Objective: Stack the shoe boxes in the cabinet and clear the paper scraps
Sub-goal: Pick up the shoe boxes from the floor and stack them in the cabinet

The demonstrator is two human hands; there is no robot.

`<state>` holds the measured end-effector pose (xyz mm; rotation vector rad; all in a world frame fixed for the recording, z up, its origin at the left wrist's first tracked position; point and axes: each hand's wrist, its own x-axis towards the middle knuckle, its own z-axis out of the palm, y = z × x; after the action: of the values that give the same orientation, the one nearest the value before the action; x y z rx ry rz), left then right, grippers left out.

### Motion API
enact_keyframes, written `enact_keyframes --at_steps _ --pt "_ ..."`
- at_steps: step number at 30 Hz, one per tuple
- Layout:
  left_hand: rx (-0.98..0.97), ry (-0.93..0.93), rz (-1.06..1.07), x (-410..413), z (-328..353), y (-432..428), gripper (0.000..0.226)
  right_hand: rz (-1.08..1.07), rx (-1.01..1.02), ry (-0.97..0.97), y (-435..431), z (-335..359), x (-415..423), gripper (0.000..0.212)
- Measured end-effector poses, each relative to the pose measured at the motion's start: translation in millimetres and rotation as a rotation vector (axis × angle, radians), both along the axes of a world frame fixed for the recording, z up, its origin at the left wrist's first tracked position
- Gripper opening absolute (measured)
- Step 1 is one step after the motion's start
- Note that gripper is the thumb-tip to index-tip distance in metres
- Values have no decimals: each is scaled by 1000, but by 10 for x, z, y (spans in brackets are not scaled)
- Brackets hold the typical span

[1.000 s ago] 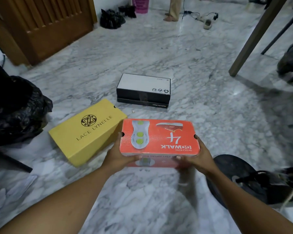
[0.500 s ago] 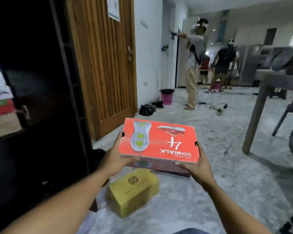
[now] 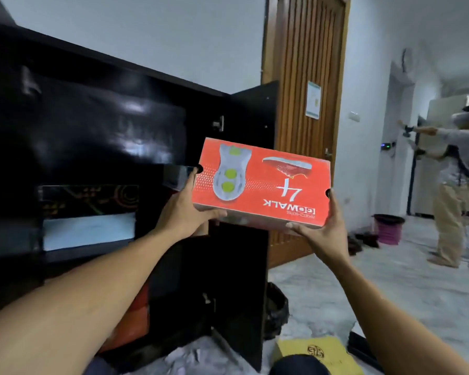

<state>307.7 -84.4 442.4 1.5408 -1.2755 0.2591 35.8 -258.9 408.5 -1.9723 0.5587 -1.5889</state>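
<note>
Both hands' grip on red shoe box (image 3: 263, 185), black cabinet (image 3: 92, 125) open behind

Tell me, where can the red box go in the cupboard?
Looks free: the dark shelf space above the boxes already inside the cupboard, left of its open door. Crowded: the bottom, with an orange box. Both hands, left and right, hold the red box.

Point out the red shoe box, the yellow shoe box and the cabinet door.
red shoe box (image 3: 263, 185), head view, middle of its lid
yellow shoe box (image 3: 313, 353), head view, top face
cabinet door (image 3: 251, 117), head view, upper panel
</note>
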Motion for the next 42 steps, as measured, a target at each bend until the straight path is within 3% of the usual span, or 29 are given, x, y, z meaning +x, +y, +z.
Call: enact_keyframes --at_steps 6,9,13,16,19,23,27,33,37,42 --pt "-45 -5 324 778 21 1025 130 287 22 91 469 293 1160 115" --pt "-126 16 407 1119 -58 1269 131 261 59 69 590 288 1813 105" --pt "-290 98 405 1547 -223 1204 122 275 77 16 588 239 2687 89" --pt "-372 103 560 2017 -298 1088 119 334 91 17 556 262 3247 74" --pt "-443 117 699 2537 -251 940 110 399 137 15 427 364 3874 79" --pt "-599 157 732 3162 -137 761 99 484 166 2 292 550 4661 74" --pt "-621 166 862 3440 2 605 86 572 143 16 121 619 5231 72" --pt "-529 59 950 3762 55 448 81 644 106 74 -119 486 5737 85" --pt "-227 -63 1010 4072 -4 384 69 624 85 193 -209 395 5878 69" --pt "98 -65 1115 4245 -102 348 84 642 58 321 -181 321 6094 88"
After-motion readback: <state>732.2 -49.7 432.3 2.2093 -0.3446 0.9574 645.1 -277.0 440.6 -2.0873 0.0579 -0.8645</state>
